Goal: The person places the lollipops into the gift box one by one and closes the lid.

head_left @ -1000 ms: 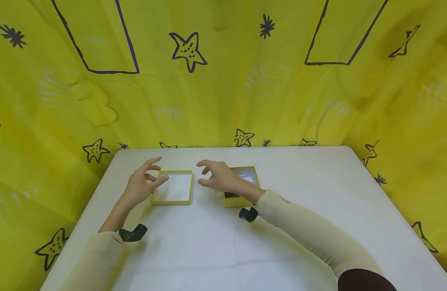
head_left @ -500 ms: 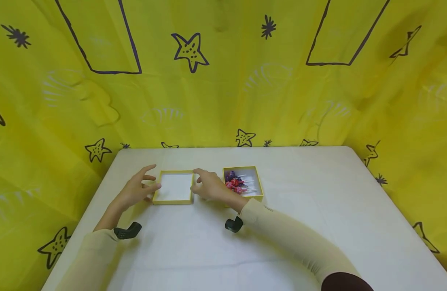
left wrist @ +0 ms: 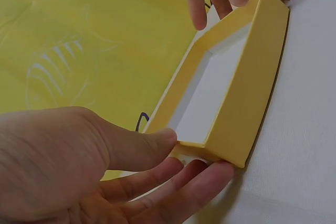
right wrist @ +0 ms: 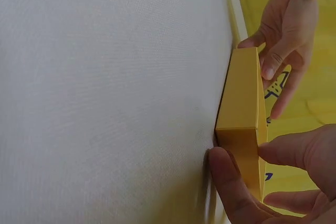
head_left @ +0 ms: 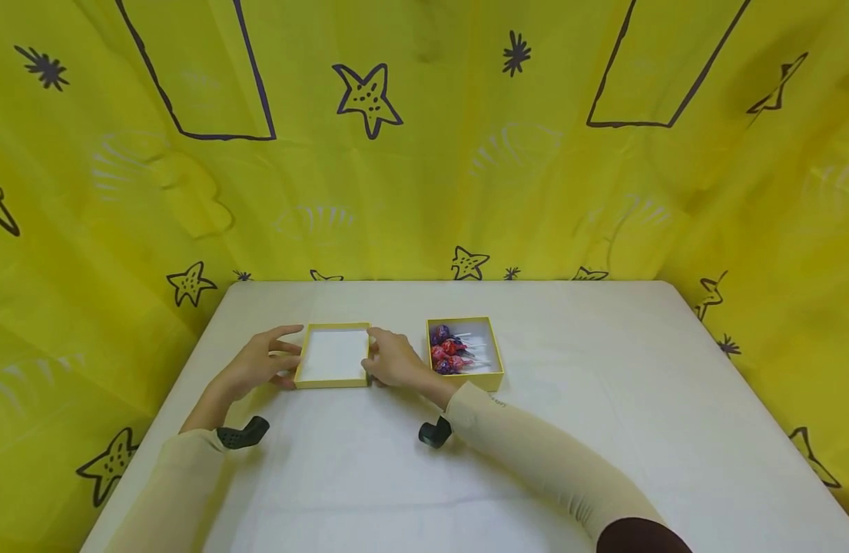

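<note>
A shallow yellow box lid (head_left: 334, 356), white inside, lies on the white table with its hollow side up. My left hand (head_left: 253, 364) is at its left edge; in the left wrist view the thumb (left wrist: 157, 142) meets the rim and the fingers sit against the outer wall. At the opposite edge my right hand (head_left: 394, 359) holds the lid, its thumb (right wrist: 286, 150) on the rim and a finger low on the outside wall. To the right stands a deeper yellow box (head_left: 481, 381), uncovered, with several wrapped lollipops (head_left: 449, 349) inside, their white sticks pointing right.
The white table (head_left: 590, 430) reaches back to a yellow curtain (head_left: 424, 192) printed with starfish and fish. A dark device (head_left: 243, 433) is worn on the left wrist, and another dark device (head_left: 435, 432) on the right.
My right hand has come left and down from over the deeper box to the lid's right edge, uncovering the lollipops. The left hand has lowered to the lid's left edge.
</note>
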`<control>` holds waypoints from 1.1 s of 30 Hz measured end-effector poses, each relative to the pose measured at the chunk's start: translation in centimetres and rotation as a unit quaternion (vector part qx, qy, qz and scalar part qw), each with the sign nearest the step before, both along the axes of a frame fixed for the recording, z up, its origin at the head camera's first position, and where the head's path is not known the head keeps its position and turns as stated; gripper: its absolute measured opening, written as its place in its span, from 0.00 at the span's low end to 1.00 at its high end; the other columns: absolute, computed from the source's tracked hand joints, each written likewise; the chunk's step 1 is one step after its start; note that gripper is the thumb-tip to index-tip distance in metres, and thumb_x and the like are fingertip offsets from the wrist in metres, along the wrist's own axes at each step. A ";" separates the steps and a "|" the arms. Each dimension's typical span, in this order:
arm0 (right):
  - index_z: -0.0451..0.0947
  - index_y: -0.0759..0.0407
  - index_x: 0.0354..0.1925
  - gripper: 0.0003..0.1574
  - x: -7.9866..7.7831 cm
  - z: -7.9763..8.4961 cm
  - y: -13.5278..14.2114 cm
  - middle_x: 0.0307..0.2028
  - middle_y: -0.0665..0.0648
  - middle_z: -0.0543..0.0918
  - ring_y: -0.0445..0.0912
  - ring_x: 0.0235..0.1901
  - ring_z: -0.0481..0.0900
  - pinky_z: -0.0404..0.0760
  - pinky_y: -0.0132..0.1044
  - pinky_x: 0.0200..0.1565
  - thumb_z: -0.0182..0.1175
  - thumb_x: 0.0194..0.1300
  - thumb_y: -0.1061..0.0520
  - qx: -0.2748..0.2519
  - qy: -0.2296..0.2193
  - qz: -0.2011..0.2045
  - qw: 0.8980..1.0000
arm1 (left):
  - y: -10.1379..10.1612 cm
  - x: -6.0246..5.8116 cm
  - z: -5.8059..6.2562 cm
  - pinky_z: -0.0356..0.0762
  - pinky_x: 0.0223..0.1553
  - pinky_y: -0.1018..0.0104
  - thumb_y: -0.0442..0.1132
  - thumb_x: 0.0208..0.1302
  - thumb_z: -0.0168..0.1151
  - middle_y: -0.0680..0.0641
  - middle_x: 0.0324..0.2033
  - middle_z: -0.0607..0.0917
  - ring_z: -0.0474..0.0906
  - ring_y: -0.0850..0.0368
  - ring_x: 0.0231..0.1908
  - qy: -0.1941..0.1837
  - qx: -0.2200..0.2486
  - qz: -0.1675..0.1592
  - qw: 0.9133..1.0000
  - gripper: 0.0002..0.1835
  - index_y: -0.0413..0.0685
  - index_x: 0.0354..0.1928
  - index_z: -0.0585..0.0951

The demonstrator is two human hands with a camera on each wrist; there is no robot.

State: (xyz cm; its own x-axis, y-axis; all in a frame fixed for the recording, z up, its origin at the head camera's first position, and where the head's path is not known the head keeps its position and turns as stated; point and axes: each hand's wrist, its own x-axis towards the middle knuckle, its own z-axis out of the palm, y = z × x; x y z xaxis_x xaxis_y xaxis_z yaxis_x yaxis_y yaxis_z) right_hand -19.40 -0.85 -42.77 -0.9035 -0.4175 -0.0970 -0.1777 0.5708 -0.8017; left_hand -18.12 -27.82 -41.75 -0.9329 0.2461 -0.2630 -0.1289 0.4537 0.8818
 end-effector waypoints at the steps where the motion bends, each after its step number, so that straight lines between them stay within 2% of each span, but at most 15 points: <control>1: 0.60 0.66 0.76 0.42 0.0 -0.1 0.0 0.57 0.68 0.81 0.44 0.20 0.83 0.80 0.28 0.21 0.63 0.70 0.64 -0.003 -0.002 -0.001 1.000 | 0.0 0.0 0.0 0.88 0.36 0.55 0.25 0.70 0.61 0.20 0.63 0.69 0.86 0.46 0.36 -0.001 -0.001 -0.001 1.000 0.40 0.36 0.79 0.54; 12: 0.64 0.68 0.74 0.39 0.1 -0.4 -0.2 0.56 0.69 0.81 0.40 0.21 0.82 0.82 0.29 0.23 0.63 0.69 0.65 -0.021 -0.008 -0.009 1.000 | -0.1 -0.5 -0.2 0.88 0.36 0.56 0.24 0.69 0.62 0.21 0.63 0.69 0.86 0.49 0.33 -0.011 -0.002 -0.004 1.000 0.38 0.34 0.78 0.58; 22: 0.65 0.67 0.73 0.37 0.0 -0.4 -0.2 0.56 0.70 0.82 0.42 0.20 0.83 0.82 0.29 0.23 0.62 0.68 0.67 -0.015 -0.004 -0.018 1.000 | 0.4 -0.5 0.2 0.88 0.34 0.55 0.23 0.68 0.63 0.21 0.65 0.67 0.87 0.47 0.31 -0.031 0.005 0.013 0.999 0.40 0.35 0.79 0.57; 29: 0.68 0.68 0.72 0.36 -0.1 -0.4 -0.1 0.55 0.70 0.83 0.43 0.19 0.84 0.81 0.29 0.22 0.62 0.67 0.68 -0.013 0.006 -0.032 0.999 | 0.9 -0.6 0.3 0.88 0.36 0.55 0.23 0.67 0.64 0.22 0.66 0.67 0.87 0.46 0.36 -0.036 -0.007 0.026 0.999 0.41 0.35 0.79 0.57; 33: 0.71 0.66 0.70 0.35 -0.2 0.2 0.1 0.53 0.66 0.85 0.51 0.38 0.87 0.85 0.38 0.38 0.63 0.65 0.67 -0.002 0.049 -0.042 0.998 | 1.2 -0.5 0.9 0.89 0.38 0.54 0.23 0.68 0.63 0.22 0.67 0.67 0.84 0.40 0.47 -0.015 -0.008 0.030 0.999 0.41 0.36 0.79 0.56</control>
